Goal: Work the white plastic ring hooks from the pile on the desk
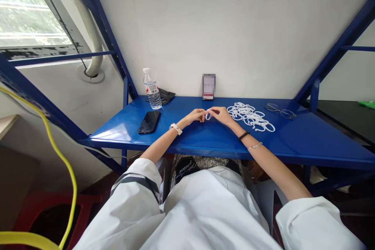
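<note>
Both of my hands rest on the blue metal shelf (293,136) near its middle. My left hand (195,116) and my right hand (221,115) meet fingertip to fingertip and pinch one small white plastic ring (208,115) between them. Just to the right of my right hand lies a pile of several white plastic rings (250,116). A white watch sits on my left wrist; a dark bead bracelet and a thin bangle sit on my right forearm.
A black phone (149,122) lies flat at the left, with a water bottle (152,90) and a black pouch (165,95) behind it. A small card stand (208,86) leans on the wall. Glasses (280,111) lie at the right. A yellow hose (63,160) hangs lower left.
</note>
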`<state>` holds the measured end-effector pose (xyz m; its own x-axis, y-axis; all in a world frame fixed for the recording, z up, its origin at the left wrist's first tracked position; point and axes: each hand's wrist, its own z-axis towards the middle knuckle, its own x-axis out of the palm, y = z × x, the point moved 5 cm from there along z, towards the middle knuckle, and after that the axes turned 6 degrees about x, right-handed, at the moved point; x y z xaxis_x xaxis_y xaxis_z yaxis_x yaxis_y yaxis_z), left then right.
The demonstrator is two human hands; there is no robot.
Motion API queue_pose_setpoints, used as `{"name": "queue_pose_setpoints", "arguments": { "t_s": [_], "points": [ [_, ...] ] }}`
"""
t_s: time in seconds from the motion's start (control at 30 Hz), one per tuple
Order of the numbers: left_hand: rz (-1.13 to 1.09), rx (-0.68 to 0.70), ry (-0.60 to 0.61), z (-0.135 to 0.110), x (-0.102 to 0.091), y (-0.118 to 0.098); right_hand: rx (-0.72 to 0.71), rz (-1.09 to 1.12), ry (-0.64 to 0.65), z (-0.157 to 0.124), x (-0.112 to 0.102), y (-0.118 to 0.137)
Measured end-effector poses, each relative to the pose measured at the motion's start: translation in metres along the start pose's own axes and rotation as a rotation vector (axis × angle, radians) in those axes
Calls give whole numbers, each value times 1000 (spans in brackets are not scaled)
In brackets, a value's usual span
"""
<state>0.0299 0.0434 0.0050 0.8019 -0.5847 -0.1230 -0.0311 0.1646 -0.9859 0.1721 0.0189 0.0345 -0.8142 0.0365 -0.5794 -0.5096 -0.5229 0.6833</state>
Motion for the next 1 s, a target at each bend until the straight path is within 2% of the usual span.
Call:
{"name": "queue_pose_setpoints", "arguments": {
  "t_s": [0.37, 0.67, 0.77, 1.0],
  "points": [
    [8, 2, -27, -1, 0, 0, -40, -67, -64, 2, -3, 2],
    [68, 30, 26, -3, 3, -6, -26, 30, -70, 1, -3, 5],
    [80, 26, 37, -2, 3, -5, -3, 60, -97, 1, -3, 4],
    [63, 44, 34, 1, 0, -1, 14, 70, -70, 2, -2, 3]
  ]
}}
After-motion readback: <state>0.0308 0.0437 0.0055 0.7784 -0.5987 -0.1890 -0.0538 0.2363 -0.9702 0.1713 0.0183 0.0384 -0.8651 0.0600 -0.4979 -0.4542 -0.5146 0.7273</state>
